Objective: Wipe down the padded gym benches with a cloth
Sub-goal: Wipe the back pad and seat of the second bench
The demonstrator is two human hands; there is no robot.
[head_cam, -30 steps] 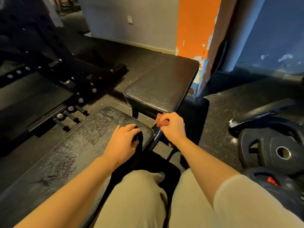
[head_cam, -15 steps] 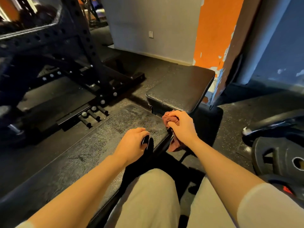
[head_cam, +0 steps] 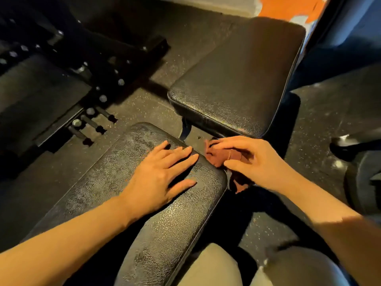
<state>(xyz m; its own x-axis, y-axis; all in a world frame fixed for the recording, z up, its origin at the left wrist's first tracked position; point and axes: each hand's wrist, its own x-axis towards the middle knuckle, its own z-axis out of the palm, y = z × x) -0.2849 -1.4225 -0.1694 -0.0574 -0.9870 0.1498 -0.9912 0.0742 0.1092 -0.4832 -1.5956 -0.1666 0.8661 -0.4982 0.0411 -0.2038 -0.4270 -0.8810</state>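
Observation:
A long black padded bench back [head_cam: 115, 182] runs from lower left to centre, its surface streaked with damp marks. My left hand [head_cam: 160, 176] lies flat on its upper end with the fingers straight and spread. Just beyond the pad's right corner my right hand [head_cam: 249, 162] grips a dark red cloth [head_cam: 221, 154], bunched under the fingers, with part of it hanging down below the hand. The cloth sits in the gap between this pad and the black seat pad [head_cam: 243, 79] beyond it.
A black rack base [head_cam: 86, 65] with bolts and pegs stands on the rubber floor at the left. A dark weight plate [head_cam: 362, 182] lies at the right edge. My knees in beige trousers [head_cam: 210, 267] are at the bottom. An orange and blue wall [head_cam: 288, 5] rises behind the seat.
The view has tipped down and closer. My left hand went from curled over the pad's end to flat on top. My right hand with the cloth stays at the pad's corner.

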